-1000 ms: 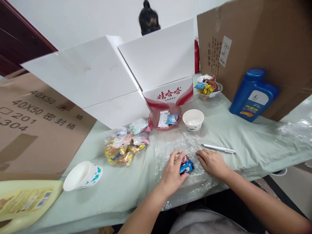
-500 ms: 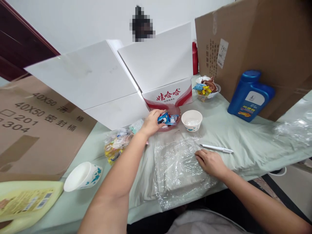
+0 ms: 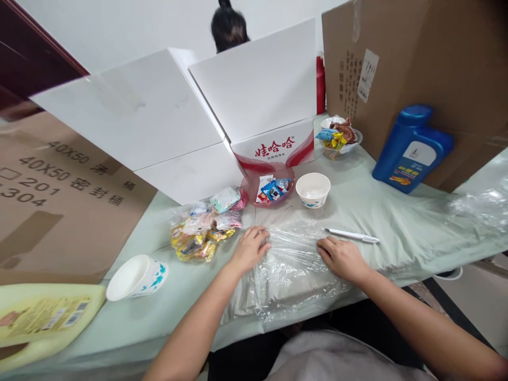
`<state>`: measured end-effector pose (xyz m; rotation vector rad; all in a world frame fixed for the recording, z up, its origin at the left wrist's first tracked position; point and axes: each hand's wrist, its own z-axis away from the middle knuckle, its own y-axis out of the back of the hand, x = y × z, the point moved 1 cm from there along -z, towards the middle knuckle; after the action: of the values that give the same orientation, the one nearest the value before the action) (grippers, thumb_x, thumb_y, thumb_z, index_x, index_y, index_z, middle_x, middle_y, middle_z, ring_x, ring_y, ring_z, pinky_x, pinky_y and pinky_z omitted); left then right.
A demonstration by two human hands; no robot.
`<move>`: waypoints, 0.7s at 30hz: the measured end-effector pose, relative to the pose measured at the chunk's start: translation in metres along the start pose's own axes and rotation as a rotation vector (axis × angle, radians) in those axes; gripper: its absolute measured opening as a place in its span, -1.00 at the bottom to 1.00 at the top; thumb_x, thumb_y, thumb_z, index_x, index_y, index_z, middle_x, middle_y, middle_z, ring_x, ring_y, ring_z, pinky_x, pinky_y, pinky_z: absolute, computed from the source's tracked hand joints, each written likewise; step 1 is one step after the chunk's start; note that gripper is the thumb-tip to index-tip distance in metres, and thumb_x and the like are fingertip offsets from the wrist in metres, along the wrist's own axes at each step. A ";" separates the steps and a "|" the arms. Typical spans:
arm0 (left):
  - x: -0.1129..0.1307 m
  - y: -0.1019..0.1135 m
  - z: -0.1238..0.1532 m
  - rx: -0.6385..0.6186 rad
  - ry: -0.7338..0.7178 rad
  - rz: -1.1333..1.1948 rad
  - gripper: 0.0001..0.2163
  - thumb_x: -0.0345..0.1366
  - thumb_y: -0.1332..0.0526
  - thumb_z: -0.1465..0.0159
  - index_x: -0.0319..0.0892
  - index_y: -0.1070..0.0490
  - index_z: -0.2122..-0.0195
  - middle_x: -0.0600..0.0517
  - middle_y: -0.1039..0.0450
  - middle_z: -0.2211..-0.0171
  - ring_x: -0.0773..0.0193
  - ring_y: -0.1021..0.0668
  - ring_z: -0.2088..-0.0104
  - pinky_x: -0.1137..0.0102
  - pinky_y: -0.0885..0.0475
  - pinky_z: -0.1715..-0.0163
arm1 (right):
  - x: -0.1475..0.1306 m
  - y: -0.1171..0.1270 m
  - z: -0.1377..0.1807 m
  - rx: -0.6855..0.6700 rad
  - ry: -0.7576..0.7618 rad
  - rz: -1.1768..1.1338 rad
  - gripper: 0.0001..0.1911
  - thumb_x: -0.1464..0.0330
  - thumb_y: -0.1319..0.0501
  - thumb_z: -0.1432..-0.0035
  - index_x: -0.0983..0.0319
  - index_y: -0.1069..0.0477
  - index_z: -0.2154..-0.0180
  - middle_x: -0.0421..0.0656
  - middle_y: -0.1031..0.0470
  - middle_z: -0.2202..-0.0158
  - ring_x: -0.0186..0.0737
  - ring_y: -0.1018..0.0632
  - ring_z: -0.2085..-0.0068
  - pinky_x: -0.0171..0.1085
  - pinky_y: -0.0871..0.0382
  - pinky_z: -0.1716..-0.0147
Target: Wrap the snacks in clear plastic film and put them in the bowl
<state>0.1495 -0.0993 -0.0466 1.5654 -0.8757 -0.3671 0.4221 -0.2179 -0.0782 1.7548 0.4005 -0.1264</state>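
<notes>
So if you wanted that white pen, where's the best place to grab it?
Probably mid-barrel, from above, with the right hand, which is close on its near side. The white pen is long, slim and lying flat on the green cloth, roughly left to right, so thumb and finger could pinch across it.

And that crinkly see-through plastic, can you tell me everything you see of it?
The thin, clear, shiny plastic film lies spread on the pale green cloth, wrinkled, with creases running across it. The bare left hand touches its far left part, the bare right hand its right side. I can't tell if it's a bag or sheet.
</notes>
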 end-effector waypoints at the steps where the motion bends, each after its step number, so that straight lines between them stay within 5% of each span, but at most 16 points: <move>1: -0.004 0.002 0.004 0.068 0.042 -0.026 -0.81 -0.32 -0.22 -0.24 -0.14 -0.48 0.12 -0.12 -0.46 0.01 0.05 -0.47 -0.04 0.06 -0.40 -0.06 | 0.000 0.000 -0.001 -0.004 -0.006 -0.001 -0.76 0.32 -0.04 -0.35 0.21 -0.47 0.18 -0.13 -0.53 0.32 -0.24 -0.54 0.39 -0.30 -0.21 0.42; 5: 0.014 0.020 0.026 0.177 -0.046 0.077 -0.86 -0.33 -0.12 -0.31 -0.15 -0.48 0.23 -0.08 -0.48 0.20 0.12 -0.50 0.09 0.15 -0.44 0.03 | 0.000 0.007 -0.002 -0.052 -0.038 -0.074 -0.79 0.33 -0.08 -0.32 0.22 -0.47 0.15 -0.12 -0.54 0.27 -0.20 -0.57 0.32 -0.29 -0.30 0.35; 8: 0.046 0.030 0.054 -0.003 -0.212 0.226 -0.89 -0.24 -0.19 -0.30 -0.14 -0.44 0.25 -0.05 -0.48 0.28 0.13 -0.51 0.13 0.19 -0.46 0.06 | 0.003 0.024 0.002 -0.055 -0.047 -0.214 -0.77 0.34 -0.09 -0.30 0.23 -0.45 0.09 -0.09 -0.55 0.22 -0.21 -0.58 0.29 -0.26 -0.38 0.29; 11: 0.063 0.028 0.088 -0.167 -0.282 0.192 -0.66 -0.07 -0.35 -0.15 -0.15 -0.42 0.14 -0.11 -0.51 0.16 -0.01 -0.49 -0.01 0.08 -0.44 -0.02 | 0.007 0.045 0.014 -0.021 0.019 -0.332 -0.73 0.29 -0.06 -0.34 0.24 -0.44 0.05 -0.05 -0.54 0.17 -0.21 -0.57 0.27 -0.23 -0.43 0.27; 16: 0.056 0.015 0.126 -0.160 -0.248 0.062 -0.77 -0.47 -0.16 -0.24 -0.09 -0.43 0.10 -0.08 -0.43 -0.13 0.02 -0.37 -0.23 0.07 -0.37 -0.15 | 0.012 0.047 0.045 -0.205 0.360 -0.288 -0.51 0.17 -0.29 -0.16 0.16 -0.38 -0.11 0.00 -0.41 -0.15 0.06 -0.36 -0.21 0.04 -0.30 -0.13; 21: 0.047 0.019 0.135 -0.051 -0.049 0.380 -0.83 -0.45 -0.06 -0.33 -0.09 -0.42 0.23 -0.07 -0.56 0.09 0.12 -0.53 -0.07 0.21 -0.50 -0.01 | 0.012 0.043 0.060 -0.154 0.299 -0.299 -0.76 0.47 -0.08 -0.30 0.15 -0.46 0.09 -0.06 -0.53 -0.01 -0.04 -0.39 -0.18 0.05 -0.28 -0.13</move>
<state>0.0835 -0.2269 -0.0452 1.3124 -1.1672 -0.1536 0.4561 -0.2806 -0.0553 1.5551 0.8685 -0.0439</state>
